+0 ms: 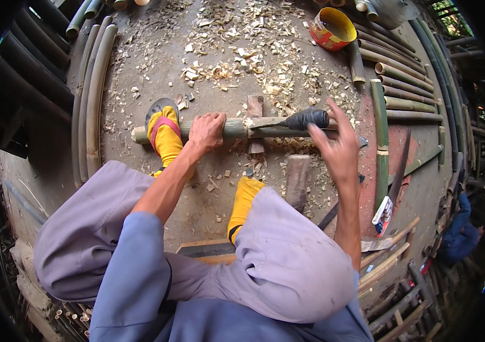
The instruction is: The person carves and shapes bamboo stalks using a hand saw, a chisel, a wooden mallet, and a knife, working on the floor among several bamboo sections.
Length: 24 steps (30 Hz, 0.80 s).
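A thick green bamboo pole (234, 129) lies crosswise in front of me, resting over a small wooden block (256, 147). My left hand (207, 131) is wrapped around it from above. My foot in a yellow sock and sandal (165, 134) presses on its left end. A bladed tool with a black wrapped handle (302, 119) lies along the pole's right part, its blade tip at a pale cut in the bamboo. My right hand (338, 145) is at the butt of that handle, thumb and fingers spread apart, not closed around it. Whether the palm touches the butt is hard to see.
Pale wood chips (242, 57) litter the ground beyond the pole. A red-and-yellow tin (334, 28) stands at the far right. Bamboo lengths (405, 91) lie right, others (100, 102) left. A wooden piece (298, 179) and a handsaw (383, 214) lie nearby. Another person (460, 236) is at the right edge.
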Motion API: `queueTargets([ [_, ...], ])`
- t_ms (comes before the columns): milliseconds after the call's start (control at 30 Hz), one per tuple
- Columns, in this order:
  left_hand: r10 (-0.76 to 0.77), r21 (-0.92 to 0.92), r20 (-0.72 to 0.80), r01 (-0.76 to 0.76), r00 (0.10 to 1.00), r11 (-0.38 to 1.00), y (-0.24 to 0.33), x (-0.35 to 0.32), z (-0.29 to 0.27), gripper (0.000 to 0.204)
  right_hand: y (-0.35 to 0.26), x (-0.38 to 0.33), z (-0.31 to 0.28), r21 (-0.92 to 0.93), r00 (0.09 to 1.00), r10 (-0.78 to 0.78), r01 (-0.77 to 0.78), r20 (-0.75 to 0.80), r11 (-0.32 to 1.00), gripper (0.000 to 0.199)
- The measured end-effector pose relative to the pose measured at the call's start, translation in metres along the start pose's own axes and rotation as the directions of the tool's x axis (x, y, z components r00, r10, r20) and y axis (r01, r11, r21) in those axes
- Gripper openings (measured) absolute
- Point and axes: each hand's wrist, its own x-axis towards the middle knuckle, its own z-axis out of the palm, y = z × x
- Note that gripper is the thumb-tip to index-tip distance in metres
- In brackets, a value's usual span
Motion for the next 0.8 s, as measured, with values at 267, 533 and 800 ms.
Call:
queueTargets([
  [267, 0.059, -0.048, 0.011, -0.059, 0.998, 0.997, 0.002, 0.007, 0.003, 0.030, 0.005, -0.039, 0.024, -0.351, 0.988, -0.061, 0.109, 0.144, 0.930, 0.046],
  [533, 0.108, -0.116, 0.066, -0.100, 0.992, 0.988, 0.009, 0.009, -0.010, 0.045, 0.052, -0.134, 0.093, -0.248, 0.964, -0.067, 0.001, -0.257, 0.969, 0.047],
  [800, 0.229, -0.231, -0.086, -0.243, 0.970, 0.942, 0.156, 0.052, -0.027, 0.046, 0.044, -0.110, 0.087, -0.131, 0.915, 0.351, -0.330, 0.198, 0.935, 0.040],
])
